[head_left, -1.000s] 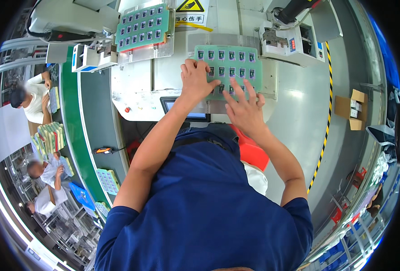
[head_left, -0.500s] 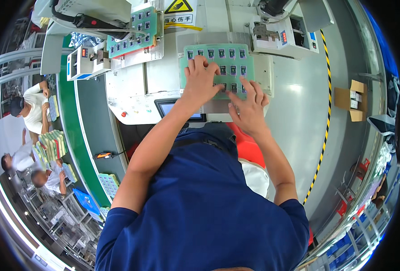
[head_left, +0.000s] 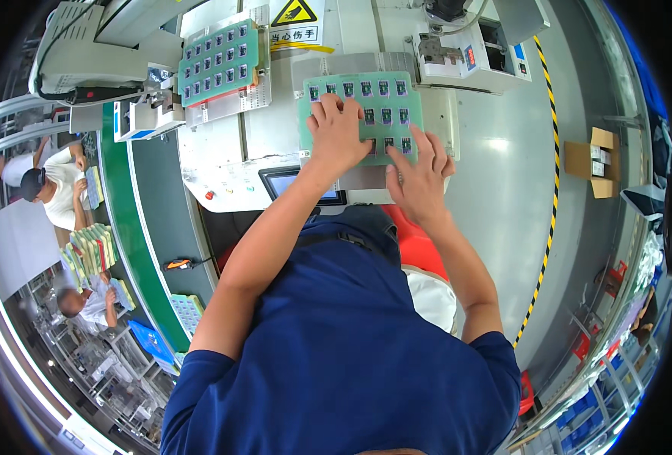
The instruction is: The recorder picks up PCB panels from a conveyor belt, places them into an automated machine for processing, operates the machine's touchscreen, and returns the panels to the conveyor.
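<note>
A green tray (head_left: 393, 102) of small dark pieces (head_left: 386, 116) lies at upper centre. Over its left half, the left hand (head_left: 339, 130) is half-curled, empty; the right hand (head_left: 422, 178), fingers loosely spread, empty, is at its lower-right edge.

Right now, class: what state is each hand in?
Left hand: open, fingers bent over the green tray.
Right hand: open, fingers spread at its lower right corner.
</note>
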